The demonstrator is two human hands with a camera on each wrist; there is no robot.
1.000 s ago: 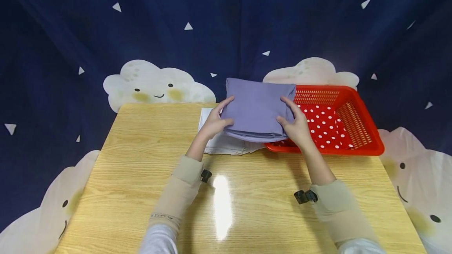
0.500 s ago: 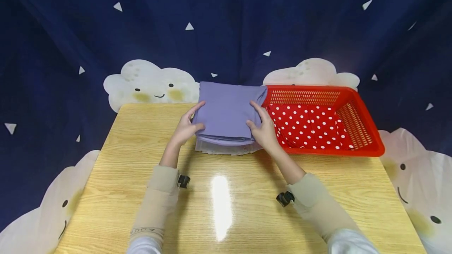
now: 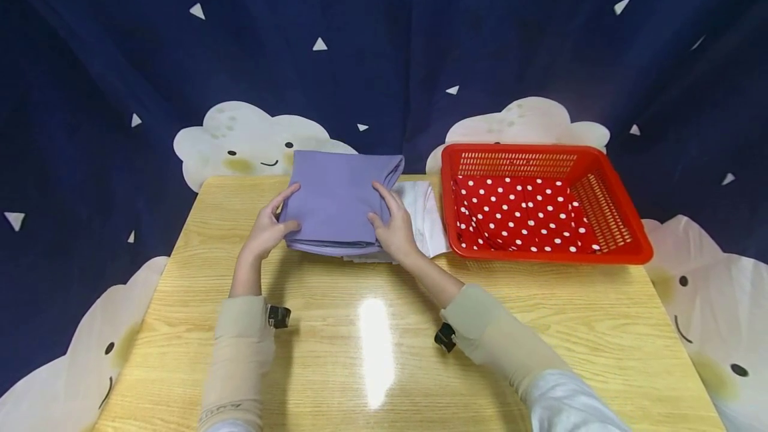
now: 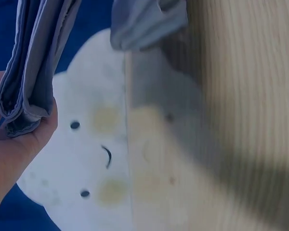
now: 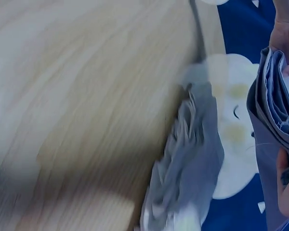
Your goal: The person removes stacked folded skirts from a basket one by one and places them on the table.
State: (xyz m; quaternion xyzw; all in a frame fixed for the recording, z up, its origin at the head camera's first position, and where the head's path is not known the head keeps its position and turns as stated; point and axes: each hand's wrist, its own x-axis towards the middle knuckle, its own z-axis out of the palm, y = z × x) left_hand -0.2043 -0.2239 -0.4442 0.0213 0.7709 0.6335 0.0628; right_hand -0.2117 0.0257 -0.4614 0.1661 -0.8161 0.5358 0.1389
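A folded purple cloth (image 3: 333, 199) is held up over the far part of the table, between my two hands. My left hand (image 3: 263, 232) grips its left edge, and my right hand (image 3: 397, 232) grips its right edge. Several layers of the fold show in the left wrist view, where the purple cloth (image 4: 33, 67) sits between thumb and fingers. Partly hidden beneath it, a white folded cloth (image 3: 427, 219) lies on the table. From the right wrist, this lower cloth (image 5: 183, 154) appears as an uneven layered stack, apart from the purple one (image 5: 267, 110).
A red plastic basket (image 3: 627, 219) stands at the table's far right, just right of the white cloth. Inside lies a red cloth with white dots (image 3: 528, 215). Behind the wooden table (image 3: 198, 325) hangs a dark blue curtain (image 3: 384, 39) with clouds.
Both hands have carried the folded purple cloth leftward, from partly over the basket to left of it. The white cloth's right side is uncovered, and its left side is now hidden.
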